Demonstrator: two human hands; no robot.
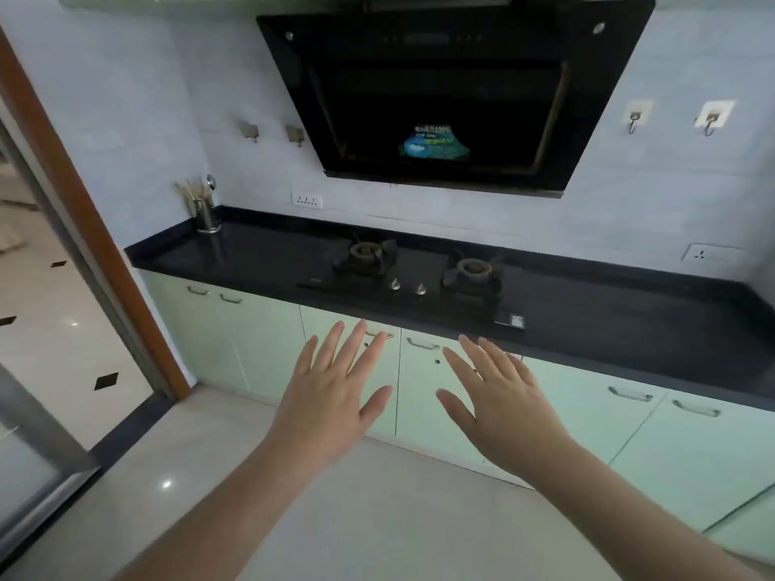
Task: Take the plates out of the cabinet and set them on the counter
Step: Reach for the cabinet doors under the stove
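Observation:
A row of pale green base cabinets [423, 396] runs under the black counter [608, 316], all doors closed, each with a metal handle. No plates are in view. My left hand [331, 396] and my right hand [499, 400] are both stretched out in front of the middle cabinet doors, fingers straight and spread, palms down, holding nothing. Neither hand touches a door or a handle [422, 344].
A two-burner gas hob [419, 268] is set into the counter, under a black range hood [444, 94]. A steel utensil holder [205, 213] stands at the counter's far left. A doorway with a brown frame [84, 211] is on the left. Hooks and sockets are on the wall.

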